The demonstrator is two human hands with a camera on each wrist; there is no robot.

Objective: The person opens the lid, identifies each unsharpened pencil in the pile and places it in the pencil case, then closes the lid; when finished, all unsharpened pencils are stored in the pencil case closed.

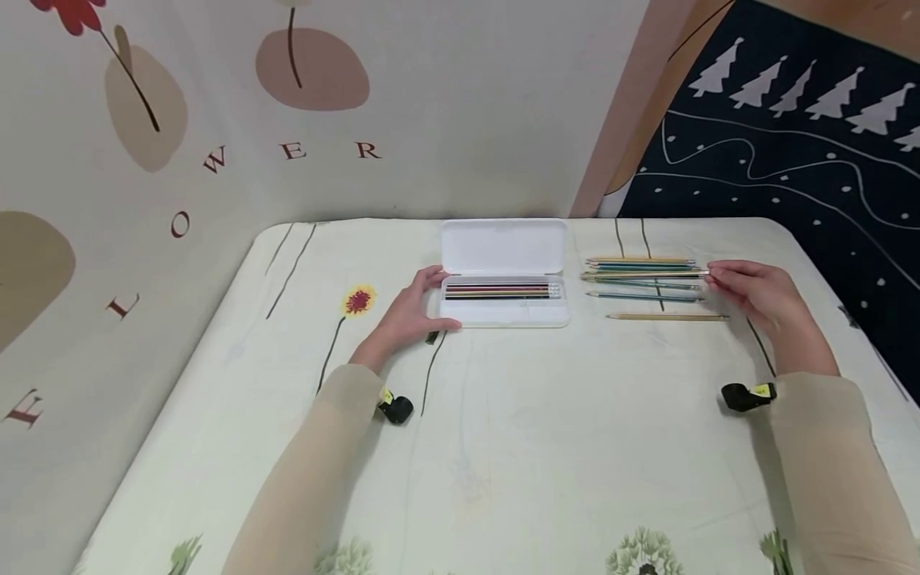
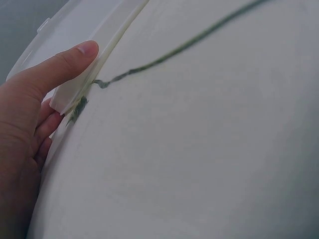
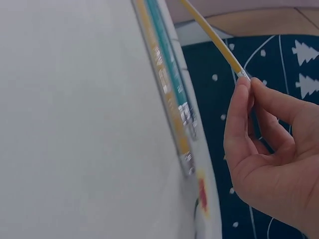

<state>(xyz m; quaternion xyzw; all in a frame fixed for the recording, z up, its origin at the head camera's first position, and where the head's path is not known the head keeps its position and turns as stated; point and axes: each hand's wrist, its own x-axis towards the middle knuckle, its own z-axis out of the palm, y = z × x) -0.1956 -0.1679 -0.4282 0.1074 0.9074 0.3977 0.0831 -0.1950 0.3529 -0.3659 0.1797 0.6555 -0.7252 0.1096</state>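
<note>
An open white pencil case lies near the table's far edge, its lid folded back. Several striped pencils lie side by side inside it. My left hand grips the case's left end, the thumb along the near side and the other fingers toward the back. At the right, my right hand pinches a yellow pencil by its metal-banded end, between thumb and fingertips. This pencil is raised over a loose group of teal and yellow pencils on the table.
Nearest to me in that group is a separate yellow pencil, with a teal pencil just behind it. A pale flowered cloth covers the table. Behind stand a printed wall hanging and a dark tree-patterned cloth.
</note>
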